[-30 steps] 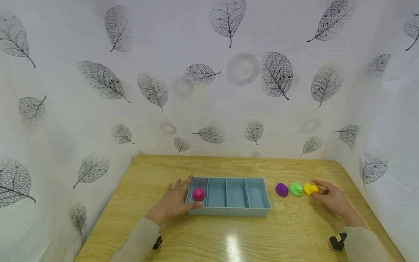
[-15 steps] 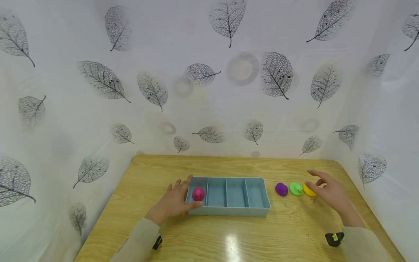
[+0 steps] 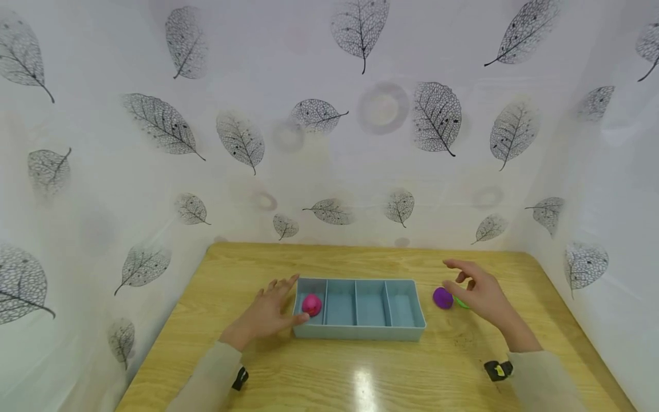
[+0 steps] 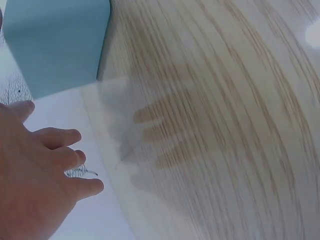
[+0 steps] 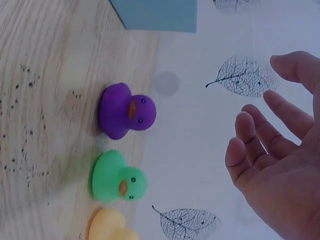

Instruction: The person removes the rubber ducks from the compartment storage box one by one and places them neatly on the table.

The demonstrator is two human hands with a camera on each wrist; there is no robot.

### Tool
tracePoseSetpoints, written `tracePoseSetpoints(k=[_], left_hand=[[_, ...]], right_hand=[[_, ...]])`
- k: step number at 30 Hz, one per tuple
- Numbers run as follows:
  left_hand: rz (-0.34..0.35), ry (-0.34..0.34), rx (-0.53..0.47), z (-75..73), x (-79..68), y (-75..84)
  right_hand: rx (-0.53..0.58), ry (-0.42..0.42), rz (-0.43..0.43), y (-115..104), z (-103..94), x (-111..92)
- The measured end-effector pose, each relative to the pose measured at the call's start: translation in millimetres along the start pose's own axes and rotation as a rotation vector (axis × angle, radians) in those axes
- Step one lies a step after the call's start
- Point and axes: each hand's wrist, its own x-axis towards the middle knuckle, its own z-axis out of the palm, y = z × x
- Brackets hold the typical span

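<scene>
Nearest, a person's two light sleeves reach over a wood-grain table (image 3: pixel 309 375). The left hand (image 3: pixel 259 316) spreads at the left end of a blue four-compartment tray (image 3: pixel 360 333), thumb at the front rim and forefinger by the back corner, not wrapped around it. The right hand (image 3: pixel 481 294) hovers above the ducks with thumb and fingers well parted, holding nothing.

A pink duck (image 3: pixel 311 304) sits in the tray's leftmost compartment. Right of the tray stand a purple duck (image 5: pixel 120 111), a green duck (image 5: pixel 117 177) and a yellow duck (image 5: pixel 110 225) in a row. They look light, soft and squeezable, perhaps a little slick, and unlikely to break; the rounded body suits a thumb-and-finger pinch.

Half a second ago the right hand was over the yellow duck; now it is nearer the purple one. The pink duck stays put.

Beyond hangs a white, leaf-printed cloth (image 3: pixel 329 160).
</scene>
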Motion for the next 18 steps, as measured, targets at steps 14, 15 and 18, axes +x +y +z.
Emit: tracePoseSetpoints(k=[14, 15, 18], left_hand=[[0.017, -0.030, -0.027, -5.2, -8.2, -5.3], [0.013, -0.032, -0.026, -5.1, -8.1, -5.8], [0.006, -0.039, -0.014, -5.2, -7.3, -6.8]], right_hand=[[0.134, -0.134, -0.122, -46, 50.4, 21], [0.145, -0.142, -0.133, -50, 54.6, 23], [0.186, -0.163, -0.163, -60, 67.3, 27]])
